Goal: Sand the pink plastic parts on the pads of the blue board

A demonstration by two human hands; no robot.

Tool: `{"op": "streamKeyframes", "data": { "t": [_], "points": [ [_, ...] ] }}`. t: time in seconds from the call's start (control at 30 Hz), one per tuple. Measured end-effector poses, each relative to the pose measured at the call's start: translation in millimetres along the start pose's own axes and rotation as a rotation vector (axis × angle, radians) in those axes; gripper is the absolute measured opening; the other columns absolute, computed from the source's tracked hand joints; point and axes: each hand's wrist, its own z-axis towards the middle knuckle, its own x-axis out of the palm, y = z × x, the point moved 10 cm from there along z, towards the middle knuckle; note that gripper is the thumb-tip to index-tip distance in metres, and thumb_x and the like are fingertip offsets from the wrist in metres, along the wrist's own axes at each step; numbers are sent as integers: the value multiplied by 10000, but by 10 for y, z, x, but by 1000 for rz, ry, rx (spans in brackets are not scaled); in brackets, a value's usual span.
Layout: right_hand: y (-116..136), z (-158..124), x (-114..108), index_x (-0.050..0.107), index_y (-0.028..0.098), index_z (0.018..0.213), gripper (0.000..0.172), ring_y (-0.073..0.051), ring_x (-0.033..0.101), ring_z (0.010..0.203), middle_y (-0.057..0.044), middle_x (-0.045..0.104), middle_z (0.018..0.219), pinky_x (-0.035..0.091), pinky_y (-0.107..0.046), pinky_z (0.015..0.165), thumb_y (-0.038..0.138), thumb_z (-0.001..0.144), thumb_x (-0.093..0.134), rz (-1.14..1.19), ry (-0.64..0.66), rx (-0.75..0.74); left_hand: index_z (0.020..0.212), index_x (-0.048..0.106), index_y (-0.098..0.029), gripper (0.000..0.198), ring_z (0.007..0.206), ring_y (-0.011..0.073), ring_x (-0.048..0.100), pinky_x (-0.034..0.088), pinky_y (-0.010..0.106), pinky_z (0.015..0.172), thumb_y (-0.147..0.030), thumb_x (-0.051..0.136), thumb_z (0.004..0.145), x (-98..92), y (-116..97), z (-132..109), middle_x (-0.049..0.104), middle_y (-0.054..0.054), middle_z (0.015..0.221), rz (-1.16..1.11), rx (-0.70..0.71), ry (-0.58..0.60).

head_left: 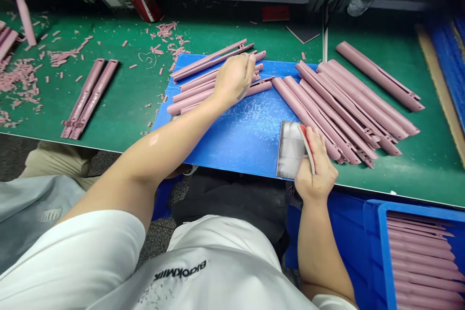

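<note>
Where left hand (234, 77) rests, rods (192, 100) slanting up-right

Pink shells (196, 99) under fingers of left hand (234, 77) are looking matt, smooth plastic. Blue board (236, 140) beneath is showing scuffed plastic. Grey plate (288, 150) beside fingers of right hand (314, 169) is appearing dull, streaked. Red-edged strip (306, 147) pinched between them is looking smooth.

Bright, even light cast from overhead. Soft sheen seen on blue board (247, 135). Left hand (234, 77) slightly blurred. Edges at 3 and 9 o'clock smeared, stretched; 12 o'clock dimmer.
</note>
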Motion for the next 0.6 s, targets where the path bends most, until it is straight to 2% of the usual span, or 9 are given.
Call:
{"op": "streamKeyframes", "data": {
  "t": [0.1, 0.13, 0.2, 0.3, 0.4, 0.5, 0.57, 0.6],
  "points": [
    [-17, -10, 0, 571, 296, 1764, 729, -329, 657, 1570, -63, 710, 1649, 500, -638, 1379, 101, 1082, 405, 17, -3, 11, 1235, 767, -233, 497, 1367, 444, 675, 487, 617, 1195, -700, 677, 1088, -181, -66, -270, 758, 201, 1328, 46, 186, 67],
    [-14, -13, -1, 570, 297, 1764, 732, -328, 655, 1572, -63, 708, 1651, 498, -637, 1380, 96, 1080, 406, 29, -6, 6, 1344, 765, -228, 538, 1452, 460, 630, 459, 637, 1231, -683, 719, 1061, -202, -60, -345, 734, 215, 1431, 49, 242, 98],
    [-8, -18, 2, 575, 290, 1759, 729, -322, 649, 1577, -69, 707, 1651, 500, -635, 1378, 91, 1078, 411, 38, -7, -4, 1491, 744, -251, 521, 1564, 451, 555, 396, 660, 1294, -578, 681, 1090, -194, -14, -404, 691, 204, 1569, 49, 312, 153],
    [-19, -15, 8, 590, 275, 1746, 712, -316, 648, 1578, -77, 717, 1638, 508, -634, 1372, 98, 1081, 407, 17, -1, 5, 1558, 739, -266, 492, 1586, 425, 536, 355, 650, 1334, -435, 606, 1115, -58, -63, -273, 683, 180, 1613, 53, 371, 184],
    [-22, 1, 0, 628, 259, 1717, 702, -315, 669, 1557, -79, 732, 1617, 517, -620, 1368, 96, 1068, 414, 33, -6, 3, 1624, 695, -195, 565, 1565, 427, 550, 377, 620, 1328, -331, 641, 1079, 284, -442, -107, 662, 208, 1636, 36, 474, 236],
    [-64, 13, -10, 690, 247, 1662, 675, -320, 704, 1518, -76, 757, 1581, 542, -606, 1349, 113, 1051, 436, 11, -24, 41, 1526, 751, -139, 473, 1476, 423, 613, 432, 617, 1250, -219, 539, 1111, 610, -881, -34, 731, 230, 1486, 39, 539, 286],
    [-103, 6, -25, 724, 233, 1626, 654, -328, 718, 1502, -77, 770, 1559, 570, -596, 1326, 132, 1037, 457, -6, -40, 88, 1362, 824, -129, 413, 1412, 429, 644, 455, 615, 1200, -180, 495, 1117, 620, -1040, -44, 759, 234, 1363, 79, 556, 267],
    [-116, -1, -43, 741, 225, 1606, 644, -334, 719, 1499, -78, 774, 1553, 581, -590, 1316, 138, 1027, 472, 5, -49, 109, 1300, 841, -129, 380, 1405, 438, 645, 460, 612, 1190, -179, 520, 1103, 552, -1072, -87, 757, 239, 1348, 108, 570, 257]
  ]
}}
